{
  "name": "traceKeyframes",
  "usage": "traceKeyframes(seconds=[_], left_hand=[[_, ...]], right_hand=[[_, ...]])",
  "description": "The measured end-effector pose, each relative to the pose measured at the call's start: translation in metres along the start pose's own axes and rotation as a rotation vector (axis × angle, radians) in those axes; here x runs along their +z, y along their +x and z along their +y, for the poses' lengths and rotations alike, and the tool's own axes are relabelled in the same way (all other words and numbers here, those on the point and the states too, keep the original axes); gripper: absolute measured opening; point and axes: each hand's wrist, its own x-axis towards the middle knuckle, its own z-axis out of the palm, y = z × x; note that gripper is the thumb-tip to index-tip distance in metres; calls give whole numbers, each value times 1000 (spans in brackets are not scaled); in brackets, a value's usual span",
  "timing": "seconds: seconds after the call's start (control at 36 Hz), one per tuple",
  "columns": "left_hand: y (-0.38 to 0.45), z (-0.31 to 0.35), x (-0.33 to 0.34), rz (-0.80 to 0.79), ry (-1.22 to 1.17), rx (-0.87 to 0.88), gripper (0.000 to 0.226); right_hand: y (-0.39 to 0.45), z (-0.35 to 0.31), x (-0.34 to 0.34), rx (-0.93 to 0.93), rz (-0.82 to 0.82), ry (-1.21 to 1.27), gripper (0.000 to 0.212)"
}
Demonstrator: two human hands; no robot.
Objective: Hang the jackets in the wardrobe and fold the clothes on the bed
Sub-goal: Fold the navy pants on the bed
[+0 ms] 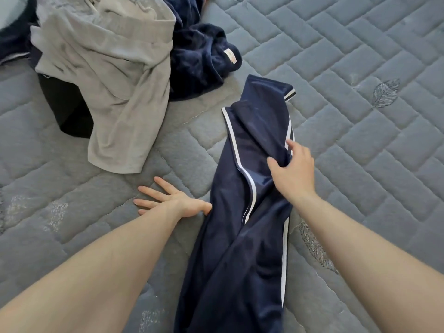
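Right hand [292,170] curled into a fold of the long navy satin trousers with white side stripes [242,236], thumb on the near side of the fold, fingers over the top of it: a closed grip bunching the cloth close to the white stripe. Left hand [168,200] spread flat and open on the grey-blue quilted bed [360,68], palm down, fingers straight and fanned away from the trousers, thumb tip just touching the navy cloth's left edge; nothing held there.

Trousers stretched lengthwise from the bottom edge of the view up past the right-hand grip, ending beyond it in a folded-over cuff with a white band. Cloth twisted and rumpled below the grip, white piping running down the middle just left of the grip and another stripe along the edge under the right wrist.

Well beyond the left hand and up to the left of the right-hand grip, a loose heap: crumpled light grey cotton garment [108,75] on top, one end trailing down toward the left hand without reaching it. Under its lower left side, a black piece of clothing [64,106]. Behind the grey one, a fluffy dark navy fleece garment [199,58] with a pale label showing, lying apart from the trousers' cuff. Embroidered leaf motifs on the quilting to the right of the grip.
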Motion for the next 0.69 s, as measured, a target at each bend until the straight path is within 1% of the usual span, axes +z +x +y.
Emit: traceKeyframes(seconds=[0.06, 0.11, 0.14, 0.19, 0.25, 0.28, 0.31, 0.33, 0.36, 0.42, 0.47, 0.56, 0.61, 0.64, 0.69], left_hand=[[0, 2, -1, -17, -11, -15, 175], [1, 5, -2, -39, -17, -27, 175], [1, 6, -3, -47, -20, -29, 174], [2, 7, -3, -58, -26, -32, 173], [1, 7, -2, -66, -41, -34, 172], [1, 7, -2, -68, -48, -34, 172], [1, 7, -2, -70, -53, -34, 172], [1, 7, -2, -74, -58, -32, 171], [1, 7, -2, -80, -64, -30, 171], [3, 6, -2, -87, -76, -25, 171], [4, 6, -1, -91, -79, -18, 171], [7, 7, 0, -95, -92, -25, 173], [8, 8, 1, -96, -97, -27, 173], [9, 8, 2, -96, -100, -27, 173], [9, 8, 2, -100, -105, -27, 172]], right_hand=[[17, -5, 7, 25, -27, -87, 70], [32, -5, 13, 137, -53, -119, 76], [38, -5, 15, 207, -79, -104, 75], [46, -3, 18, 287, -151, -77, 61], [49, -3, 20, 280, -213, -96, 41], [48, -3, 21, 269, -230, -115, 35], [48, -4, 21, 258, -241, -128, 36], [47, -5, 21, 250, -241, -131, 43], [48, -6, 21, 242, -222, -125, 55], [51, -8, 21, 208, -151, -111, 76], [58, -9, 21, 188, -112, -126, 86], [74, -9, 24, 281, -133, -82, 89], [82, -8, 26, 317, -183, -65, 86], [83, -8, 27, 300, -189, -77, 83], [85, -7, 30, 208, -153, -120, 80]])
